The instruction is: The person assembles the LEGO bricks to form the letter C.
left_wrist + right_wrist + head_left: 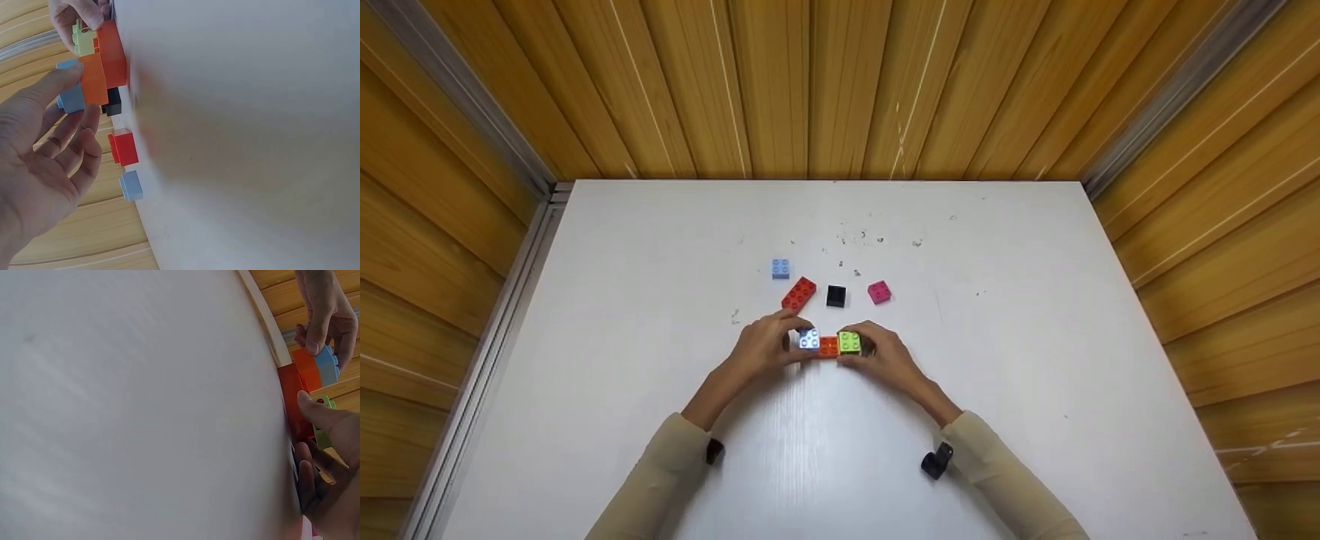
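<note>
Left hand (761,341): in close now, pinching the light blue brick (809,339) between thumb and fingers, other fingers loosely bent.
Loose blue brick (780,268): out on its own, closest of the loose four to the bench's (1035,337) far left corner.
Red brick (800,291): slanted, just beyond the left hand; cannot tell whether touching it.
Orange brick (93,81): directly under the light blue, at the base's left end; cannot tell whether pressed fully home.
Base brick (829,346): mid-bench, between left and right edges, studs bare in the middle.
Black brick (836,295): straight beyond the base, toward the far edge.
Green brick (849,343): up on the base's right end.
Pink brick (879,292): closest of the loose four to the right edge.
Right hand (889,356): pinching the green end, thumb nearside.
Build: looks about half done; four joined or nearly so, four left loose.
Containers: none in sight.
</note>
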